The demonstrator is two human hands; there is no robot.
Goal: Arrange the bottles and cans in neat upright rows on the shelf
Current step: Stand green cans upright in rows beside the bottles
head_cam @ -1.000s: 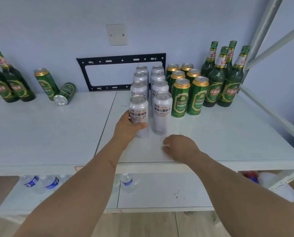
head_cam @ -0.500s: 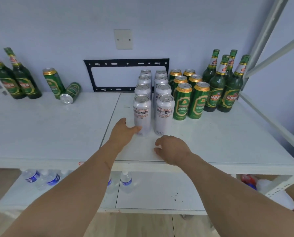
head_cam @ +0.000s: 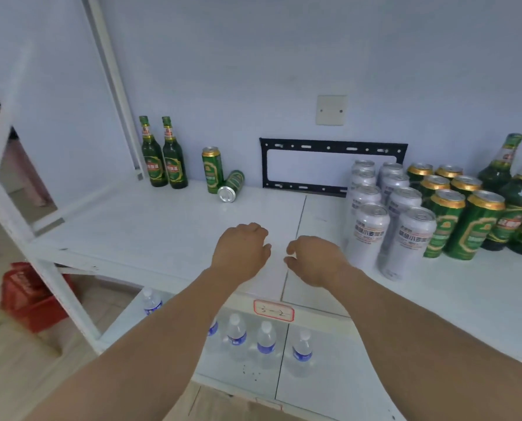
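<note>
Several silver cans [head_cam: 367, 235] stand in two upright rows at the right of the white shelf [head_cam: 162, 232], with rows of green cans [head_cam: 472, 229] and green bottles [head_cam: 521, 208] beside them. At the back left stand two green bottles [head_cam: 162, 161] and one upright green can [head_cam: 212, 170]. A second green can [head_cam: 231, 186] lies on its side next to it. My left hand [head_cam: 241, 250] and my right hand [head_cam: 314, 259] hover over the shelf's middle, fingers loosely curled, holding nothing, left of the silver cans.
A black metal bracket [head_cam: 332, 167] hangs on the wall behind the shelf. Water bottles [head_cam: 265, 344] stand on the lower shelf. A white upright post [head_cam: 56, 284] frames the left side, and a red crate [head_cam: 28, 296] sits on the floor beyond it.
My left hand has let go of the front silver can and drawn back left. Both hands now sit side by side, and the view has swung left.
</note>
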